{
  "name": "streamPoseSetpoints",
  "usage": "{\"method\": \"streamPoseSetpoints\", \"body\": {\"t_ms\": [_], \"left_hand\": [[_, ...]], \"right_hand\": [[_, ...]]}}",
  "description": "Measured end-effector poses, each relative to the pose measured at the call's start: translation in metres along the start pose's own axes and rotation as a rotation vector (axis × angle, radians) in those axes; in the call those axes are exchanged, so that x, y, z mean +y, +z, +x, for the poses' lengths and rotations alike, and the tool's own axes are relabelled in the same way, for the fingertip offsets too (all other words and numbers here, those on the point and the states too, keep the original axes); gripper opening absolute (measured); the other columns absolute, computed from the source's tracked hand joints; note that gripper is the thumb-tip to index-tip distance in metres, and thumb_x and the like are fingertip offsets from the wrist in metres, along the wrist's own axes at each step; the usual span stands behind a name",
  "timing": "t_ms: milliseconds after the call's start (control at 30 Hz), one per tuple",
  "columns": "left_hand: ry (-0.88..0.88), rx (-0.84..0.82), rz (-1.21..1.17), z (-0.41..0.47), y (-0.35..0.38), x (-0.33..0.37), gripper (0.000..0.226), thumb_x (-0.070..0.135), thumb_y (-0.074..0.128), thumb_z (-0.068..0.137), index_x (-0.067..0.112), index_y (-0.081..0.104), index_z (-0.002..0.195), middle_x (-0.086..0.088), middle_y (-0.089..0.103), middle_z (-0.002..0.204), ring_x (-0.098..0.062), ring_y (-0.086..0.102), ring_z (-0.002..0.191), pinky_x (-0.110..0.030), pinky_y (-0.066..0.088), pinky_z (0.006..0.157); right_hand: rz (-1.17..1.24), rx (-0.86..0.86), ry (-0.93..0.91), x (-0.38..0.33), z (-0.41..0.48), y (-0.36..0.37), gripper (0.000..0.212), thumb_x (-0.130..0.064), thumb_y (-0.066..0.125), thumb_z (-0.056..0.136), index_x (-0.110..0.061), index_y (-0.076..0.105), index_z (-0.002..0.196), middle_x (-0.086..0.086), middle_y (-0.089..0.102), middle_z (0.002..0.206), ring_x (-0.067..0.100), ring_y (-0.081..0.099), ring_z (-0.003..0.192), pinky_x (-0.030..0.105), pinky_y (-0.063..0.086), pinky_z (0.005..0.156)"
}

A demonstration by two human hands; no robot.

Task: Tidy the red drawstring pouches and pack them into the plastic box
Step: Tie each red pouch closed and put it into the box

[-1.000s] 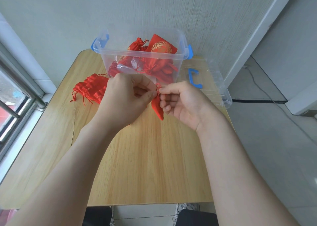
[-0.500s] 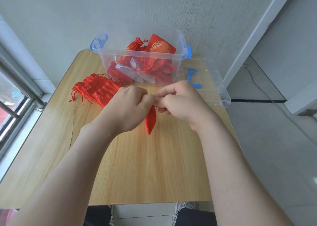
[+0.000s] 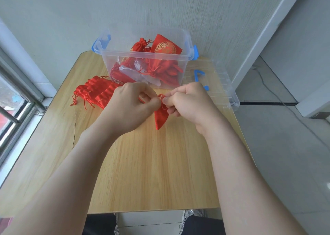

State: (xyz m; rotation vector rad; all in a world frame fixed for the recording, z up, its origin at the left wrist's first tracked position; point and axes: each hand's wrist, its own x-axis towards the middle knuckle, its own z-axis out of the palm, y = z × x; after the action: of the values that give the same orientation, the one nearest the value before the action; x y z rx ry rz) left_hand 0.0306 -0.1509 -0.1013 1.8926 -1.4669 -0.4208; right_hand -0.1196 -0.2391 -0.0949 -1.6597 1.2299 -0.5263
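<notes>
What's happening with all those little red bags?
A person is tidying them. The left hand and right hand both pinch the top of one small red pouch, by its drawstring, above the wooden table. A pile of pouches lies on the table to the left. The clear plastic box behind holds more red pouches, and its lid lies beside it.

Light wood-grain table (image 3: 151, 172) w/ rounded corners, pushed against a pale textured wall (image 3: 160, 8). Thin dark crack (image 3: 74, 127) runs down the tabletop nr its left side. Metal window frame (image 3: 16, 99) at far left, white sill below. Grey tiled floor (image 3: 285, 163) on the right, a thin cable (image 3: 273, 90) trailing across it. White door frame (image 3: 264, 31) slants up at right. Dark trouser legs (image 3: 100, 224) and a light shoe (image 3: 194, 213) show below the table's near edge.
</notes>
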Motion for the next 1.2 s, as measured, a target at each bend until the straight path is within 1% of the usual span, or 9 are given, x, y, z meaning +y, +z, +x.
{"method": "streamPoseSetpoints", "body": {"t_ms": [67,233,300,467,733,867,967,1067,1200], "left_hand": [[0.022,-0.019,0.008,0.0,0.0,0.0,0.008,0.025,0.07,0.092,0.028,0.077,0.09,0.014,0.077,0.087,0.003,0.071,0.081,-0.012,0.051,0.078],[-0.124,-0.063,-0.232,0.0,-0.005,0.003,0.017,0.018,0.061,0.102,0.012,0.074,0.093,0.002,0.079,0.085,-0.02,0.079,0.08,-0.052,0.062,0.089],[-0.249,-0.124,-0.346,0.001,-0.004,0.006,0.025,0.02,0.052,0.104,0.004,0.07,0.097,-0.002,0.078,0.086,-0.029,0.078,0.084,-0.059,0.061,0.091],[-0.342,-0.054,-0.447,0.003,-0.004,0.009,0.037,0.021,0.041,0.106,0.003,0.062,0.081,-0.01,0.065,0.077,-0.027,0.076,0.072,-0.054,0.065,0.084],[-0.357,0.086,-0.58,0.003,-0.003,0.003,0.031,0.024,0.055,0.111,-0.007,0.057,0.112,-0.015,0.077,0.09,-0.025,0.08,0.075,-0.045,0.068,0.072],[-0.362,0.13,-0.454,0.004,-0.001,0.0,0.007,0.01,0.049,0.11,0.007,0.053,0.115,-0.009,0.063,0.09,-0.011,0.066,0.063,-0.038,0.067,0.066],[-0.393,0.208,-0.283,0.007,0.002,-0.005,0.018,0.014,0.038,0.104,0.016,0.051,0.115,0.0,0.057,0.1,-0.019,0.061,0.077,-0.046,0.061,0.07],[-0.374,0.237,-0.15,0.008,0.004,-0.01,0.015,0.023,0.035,0.104,0.018,0.048,0.097,0.003,0.053,0.09,-0.023,0.051,0.082,-0.039,0.042,0.065],[-0.369,0.199,-0.075,0.006,0.005,-0.014,0.016,0.018,0.038,0.1,0.014,0.052,0.106,0.002,0.055,0.091,-0.027,0.053,0.09,-0.04,0.044,0.072]], "right_hand": [[0.008,-0.006,-0.001,0.001,0.0,0.0,0.014,-0.012,0.075,0.088,-0.013,0.081,0.076,0.004,0.077,0.067,0.016,0.07,0.071,0.043,0.06,0.084],[0.004,-0.008,0.001,0.001,0.001,0.002,0.013,-0.014,0.076,0.089,-0.013,0.08,0.076,0.002,0.076,0.066,0.016,0.068,0.071,0.044,0.06,0.087],[-0.017,-0.006,-0.011,0.0,0.0,0.002,0.013,-0.015,0.076,0.089,-0.013,0.081,0.077,0.002,0.076,0.066,0.017,0.07,0.073,0.046,0.061,0.087],[-0.053,0.004,-0.026,-0.001,-0.002,0.002,0.013,-0.016,0.076,0.089,-0.014,0.081,0.077,-0.001,0.076,0.065,0.016,0.071,0.074,0.043,0.062,0.086],[-0.054,0.017,-0.014,0.002,0.0,0.002,0.012,-0.016,0.078,0.088,-0.015,0.08,0.077,-0.001,0.077,0.066,0.019,0.077,0.081,0.046,0.064,0.089],[-0.027,-0.009,-0.034,0.004,0.001,0.002,0.006,-0.017,0.081,0.091,-0.021,0.081,0.087,0.001,0.078,0.068,0.01,0.073,0.07,0.04,0.064,0.087],[-0.054,-0.046,-0.052,0.009,0.002,0.002,0.007,-0.015,0.081,0.092,-0.021,0.083,0.091,0.002,0.078,0.07,0.008,0.07,0.066,0.043,0.064,0.086],[-0.101,-0.039,-0.06,0.013,0.005,0.003,0.012,-0.013,0.081,0.091,-0.025,0.082,0.089,0.0,0.077,0.069,0.009,0.07,0.067,0.041,0.064,0.081],[-0.13,-0.048,-0.045,0.016,0.007,0.006,0.023,-0.014,0.084,0.087,-0.029,0.079,0.104,-0.001,0.078,0.071,0.01,0.075,0.075,0.031,0.06,0.075]]}}
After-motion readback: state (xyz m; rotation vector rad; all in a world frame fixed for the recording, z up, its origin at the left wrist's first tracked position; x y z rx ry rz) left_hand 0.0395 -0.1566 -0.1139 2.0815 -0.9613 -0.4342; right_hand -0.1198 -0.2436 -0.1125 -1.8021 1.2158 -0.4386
